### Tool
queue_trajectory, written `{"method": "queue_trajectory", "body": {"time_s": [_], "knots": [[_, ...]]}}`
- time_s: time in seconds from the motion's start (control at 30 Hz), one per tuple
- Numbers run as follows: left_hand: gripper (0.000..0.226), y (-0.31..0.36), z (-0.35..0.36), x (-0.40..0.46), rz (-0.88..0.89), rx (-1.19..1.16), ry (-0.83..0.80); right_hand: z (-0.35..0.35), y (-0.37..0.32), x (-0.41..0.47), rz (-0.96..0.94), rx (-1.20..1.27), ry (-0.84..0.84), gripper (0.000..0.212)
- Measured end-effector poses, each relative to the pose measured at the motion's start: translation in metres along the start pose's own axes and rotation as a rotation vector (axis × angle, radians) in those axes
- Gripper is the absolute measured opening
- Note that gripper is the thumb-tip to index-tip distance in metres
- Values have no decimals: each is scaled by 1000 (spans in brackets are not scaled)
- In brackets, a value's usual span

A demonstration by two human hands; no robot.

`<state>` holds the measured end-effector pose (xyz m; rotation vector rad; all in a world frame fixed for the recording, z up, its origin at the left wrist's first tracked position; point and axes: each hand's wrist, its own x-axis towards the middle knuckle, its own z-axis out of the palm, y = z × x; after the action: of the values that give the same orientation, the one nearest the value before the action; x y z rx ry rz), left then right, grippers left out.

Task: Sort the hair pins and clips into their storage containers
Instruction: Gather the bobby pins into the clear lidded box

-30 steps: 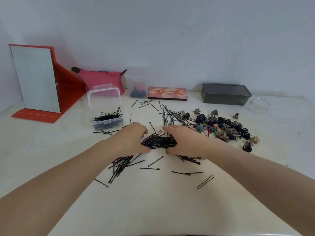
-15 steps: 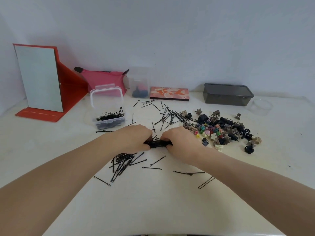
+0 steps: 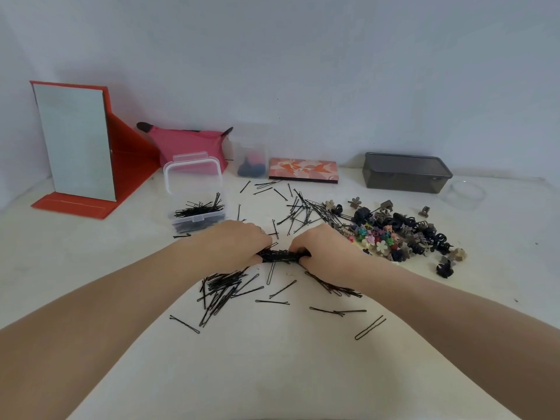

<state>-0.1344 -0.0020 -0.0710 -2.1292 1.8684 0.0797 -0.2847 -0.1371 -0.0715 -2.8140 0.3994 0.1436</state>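
Head view: a bundle of hair pins [image 3: 280, 256] is being gripped at its two ends, the left hand [image 3: 239, 245] and the right hand [image 3: 322, 248] being curled round it just above the bench [image 3: 272, 359]; loose pins [image 3: 221, 291] are being left scattered below both hands; a clear box [image 3: 197, 204] partly filled with pins is being kept open behind the left hand; small clips [image 3: 397, 236] are lying heaped to the right, near a grey lidded box [image 3: 406, 172].
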Motion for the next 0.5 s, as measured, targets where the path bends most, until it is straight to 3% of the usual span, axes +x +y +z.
{"method": "queue_trajectory", "body": {"time_s": [0.23, 0.5], "knots": [[14, -29, -22, -10, -1, -67, 20, -26, 3, 9, -6, 89, 11, 28], [23, -94, -40, -46, -161, -200, 170, -47, 5, 34, 17, 143, 56, 23]]}}
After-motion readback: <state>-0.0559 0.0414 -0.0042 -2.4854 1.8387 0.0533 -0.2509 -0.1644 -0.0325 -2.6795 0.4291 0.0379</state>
